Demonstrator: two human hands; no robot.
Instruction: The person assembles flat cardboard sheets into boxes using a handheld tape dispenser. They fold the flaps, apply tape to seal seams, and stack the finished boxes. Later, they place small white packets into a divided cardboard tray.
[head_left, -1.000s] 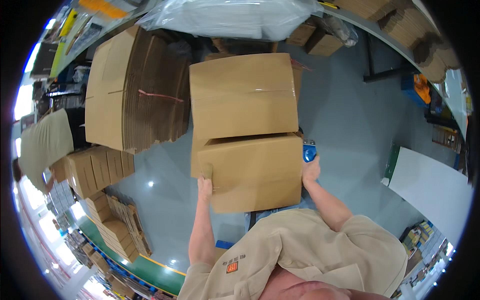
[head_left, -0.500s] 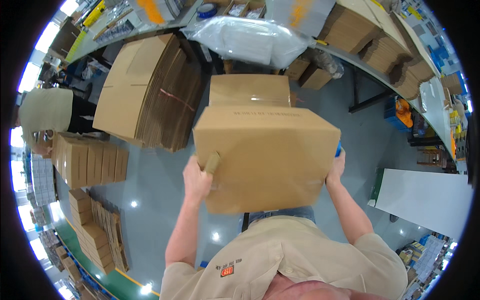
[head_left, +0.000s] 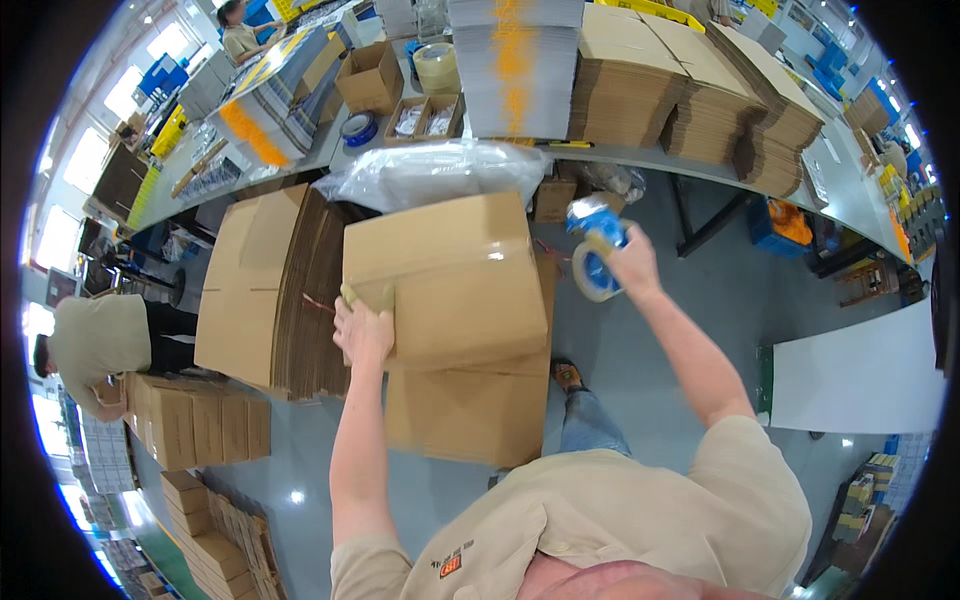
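A closed cardboard box (head_left: 440, 285) sits in front of me, with shiny clear tape on its upper face. Below it, on the side nearer me, shows more brown cardboard (head_left: 465, 415); I cannot tell how the two meet. My left hand (head_left: 364, 328) lies on the box's left side with fingers apart, tan covers on some fingertips. Off to the right of the box, my right hand (head_left: 634, 262) is closed around a blue tape dispenser (head_left: 597, 220) carrying a roll of tape (head_left: 597, 272). The dispenser does not touch the box.
A tall stack of flattened cartons (head_left: 255, 280) stands left of the box. Ahead runs a workbench (head_left: 650, 158) with carton stacks and a plastic-wrapped bundle (head_left: 430, 172). A co-worker (head_left: 100, 335) bends over boxes (head_left: 205, 420) at the left. A white panel (head_left: 850, 370) is at the right.
The box has moved away from my body and left, and rests lower. My right hand has come off its side and swung out right with the tape dispenser. My left hand stays on it.
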